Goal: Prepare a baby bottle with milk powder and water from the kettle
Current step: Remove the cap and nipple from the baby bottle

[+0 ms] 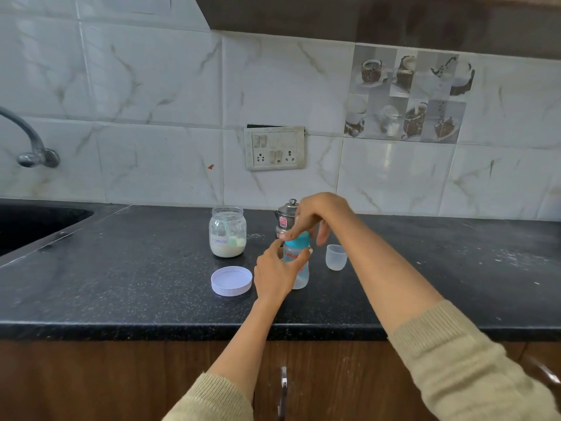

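Bottle (pixel 299 268), clear with a blue collar and a little white at its bottom, stands on the counter (pixel 121 268) before the kettle (pixel 287 215), left hand (pixel 274 273) gripping its body and right hand (pixel 312 215) pinching the collar, so a crooked twist could leak or tip it toward the cap (pixel 335 257).

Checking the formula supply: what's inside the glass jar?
The glass jar holds white powder in its bottom part, and a pale scoop stands in it. How deep the scoop's bowl is buried cannot be seen.

Likely a home kitchen: sink (pixel 36 226), tiled wall (pixel 151 86), counter (pixel 121 284).
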A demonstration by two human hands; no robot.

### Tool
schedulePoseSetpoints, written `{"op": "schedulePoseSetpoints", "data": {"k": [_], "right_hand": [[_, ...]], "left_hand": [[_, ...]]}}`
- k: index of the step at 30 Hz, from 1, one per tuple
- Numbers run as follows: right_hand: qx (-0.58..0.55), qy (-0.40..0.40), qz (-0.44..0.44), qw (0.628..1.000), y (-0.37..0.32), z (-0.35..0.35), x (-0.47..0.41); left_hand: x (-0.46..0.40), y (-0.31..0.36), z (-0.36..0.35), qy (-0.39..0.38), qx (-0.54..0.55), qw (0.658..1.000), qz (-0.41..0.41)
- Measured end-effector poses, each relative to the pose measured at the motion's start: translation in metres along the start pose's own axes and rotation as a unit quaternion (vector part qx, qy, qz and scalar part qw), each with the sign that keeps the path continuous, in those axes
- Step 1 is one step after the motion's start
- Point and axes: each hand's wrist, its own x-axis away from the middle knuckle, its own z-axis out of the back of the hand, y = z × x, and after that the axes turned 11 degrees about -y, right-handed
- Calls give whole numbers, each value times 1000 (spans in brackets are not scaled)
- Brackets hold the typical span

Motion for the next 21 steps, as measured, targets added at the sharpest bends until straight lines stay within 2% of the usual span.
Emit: {"op": "schedulePoseSetpoints", "data": {"k": [3, 9, 12, 15, 21], "right_hand": [[-20, 3, 1, 1000, -3, 1, -8], [-13, -7, 96, 995, 10, 13, -14], [-27, 20, 139, 990, 20, 13, -18], [18, 66, 175, 982, 24, 10, -21], [31, 97, 203, 974, 26, 11, -30]], "left_hand": [[0, -1, 1, -7, 2, 1000, 0], [1, 1, 1, -12, 6, 1000, 6], [2, 1, 2, -10, 10, 1000, -5], [3, 2, 2, -12, 10, 1000, -6], [2, 1, 1, -15, 9, 1000, 11]]}}
